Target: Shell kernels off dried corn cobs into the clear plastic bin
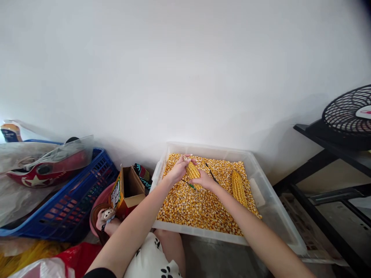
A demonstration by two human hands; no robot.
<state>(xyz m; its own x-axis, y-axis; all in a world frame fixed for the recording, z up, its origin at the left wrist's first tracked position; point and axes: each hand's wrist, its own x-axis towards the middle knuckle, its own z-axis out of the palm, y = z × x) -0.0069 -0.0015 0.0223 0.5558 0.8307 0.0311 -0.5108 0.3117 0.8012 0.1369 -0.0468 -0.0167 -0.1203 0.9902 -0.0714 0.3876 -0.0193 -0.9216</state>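
we hold a yellow corn cob (192,170) in both hands, just above the loose kernels (185,208) in a translucent plastic bin (279,218). our left hand (180,168) grasps its far end, and our right hand (204,180) grips its nearer part. a second cob (238,187) lies on the kernels towards the right, beyond a thin dark strip (211,173) whose kind we cannot tell.

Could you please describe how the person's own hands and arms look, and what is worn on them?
The left hand and right hand are ungloved, with slim fingers. Both forearms are bare, with no watch or bracelet visible. What looks like a black sleeve edge shows on the left arm only.
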